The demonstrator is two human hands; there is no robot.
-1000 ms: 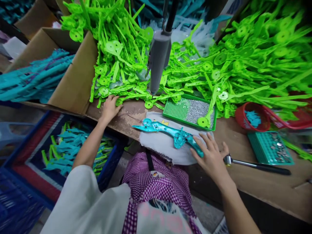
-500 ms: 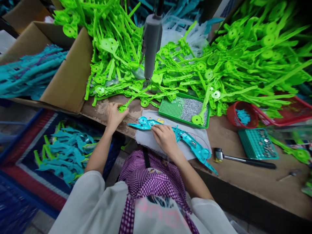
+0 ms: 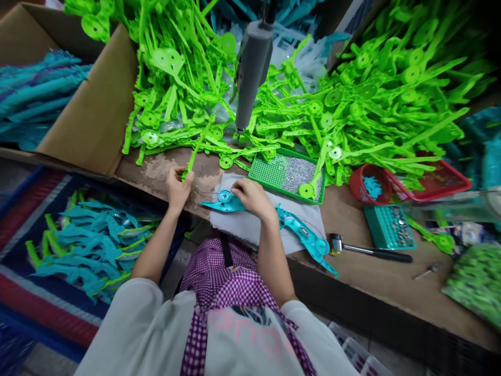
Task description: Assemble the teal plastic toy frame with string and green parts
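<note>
My left hand point(image 3: 179, 189) is closed on the round end of a bright green plastic arm point(image 3: 199, 145). The arm's long narrow end points up and away from me. On a pale cloth point(image 3: 258, 230) lies a long teal plastic shell point(image 3: 305, 232), its inner side up, with a thin wire along it. Over the middle of the shell is my right hand point(image 3: 254, 197), hiding part of it. Its fingertips are pinched near the shell's round cup point(image 3: 225, 197); what they hold, if anything, cannot be made out.
A grey power screwdriver point(image 3: 252, 73) hangs before heaped green parts point(image 3: 360, 109). A green tray point(image 3: 301, 175) holds small metal pieces. Rightward are a hammer point(image 3: 368, 251), a teal basket point(image 3: 387, 227) and a red basket point(image 3: 370, 185). Leftward stands a cardboard box point(image 3: 92, 104) above a crate of teal parts point(image 3: 94, 235).
My left hand has lifted the green arm's far end more upright. My right hand has moved left along the teal shell, towards its round cup. The whole view has shifted slightly.
</note>
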